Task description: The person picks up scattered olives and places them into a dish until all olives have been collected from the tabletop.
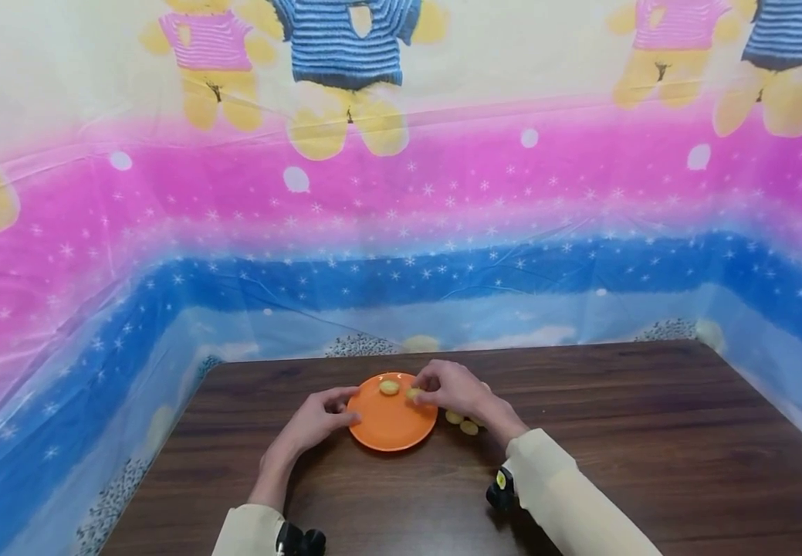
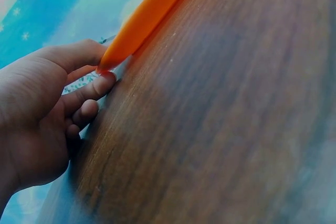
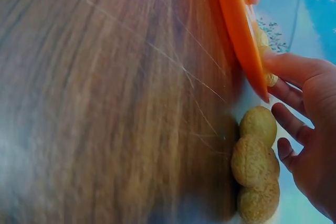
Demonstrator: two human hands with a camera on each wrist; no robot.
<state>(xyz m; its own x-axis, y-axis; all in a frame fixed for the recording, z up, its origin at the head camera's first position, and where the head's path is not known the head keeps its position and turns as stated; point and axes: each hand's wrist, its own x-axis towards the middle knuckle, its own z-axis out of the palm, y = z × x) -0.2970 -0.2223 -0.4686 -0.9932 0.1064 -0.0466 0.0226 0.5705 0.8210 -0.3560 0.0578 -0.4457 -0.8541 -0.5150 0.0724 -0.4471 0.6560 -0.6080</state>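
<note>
An orange plate (image 1: 390, 426) lies on the table. My left hand (image 1: 312, 423) holds its left rim; in the left wrist view the thumb is over the edge of the plate (image 2: 144, 17) and a finger beneath. Over the plate's right side, my right hand (image 1: 461, 392) pinches a yellow-brown walnut (image 1: 412, 394) between thumb and fingertips, close above the surface. Another walnut (image 1: 390, 388) rests near the plate's far rim. In the right wrist view, several rough-skinned walnuts (image 3: 253, 161) sit bunched on the table below my right fingers.
The dark wooden table (image 1: 581, 432) reaches back to a printed cloth (image 1: 401, 270) hanging behind and at both sides. Small black cameras (image 1: 501, 490) are worn at the wrists over cream sleeves (image 1: 567, 490).
</note>
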